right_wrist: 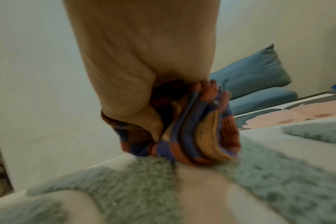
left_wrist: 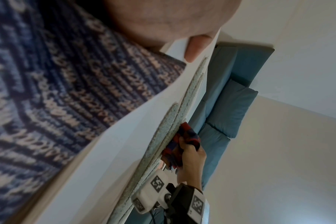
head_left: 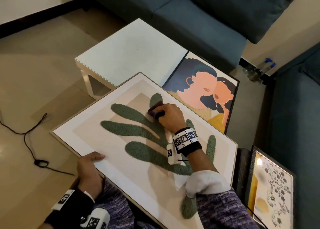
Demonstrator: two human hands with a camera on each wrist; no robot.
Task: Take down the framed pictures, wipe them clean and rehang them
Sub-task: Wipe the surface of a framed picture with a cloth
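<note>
A large framed picture (head_left: 97,138) with a green leaf shape on beige lies tilted across my lap. My left hand (head_left: 90,164) grips its near left edge, thumb (left_wrist: 197,47) on the white border. My right hand (head_left: 170,116) holds a bunched striped cloth (head_left: 155,110) pressed against the picture's upper middle, on the green leaves (right_wrist: 125,178). In the right wrist view the folded cloth (right_wrist: 197,130), in red, blue and yellow, sits under my palm. The left wrist view shows the picture (left_wrist: 125,144) edge-on, with the right hand (left_wrist: 192,159) and cloth (left_wrist: 186,136) on it.
A second framed picture (head_left: 199,90) of two faces lies beside a white side table (head_left: 128,52). A dark-framed floral picture (head_left: 271,185) leans at the right. Blue sofas (head_left: 199,17) stand behind and to the right. A black cable (head_left: 29,142) runs over the tiled floor.
</note>
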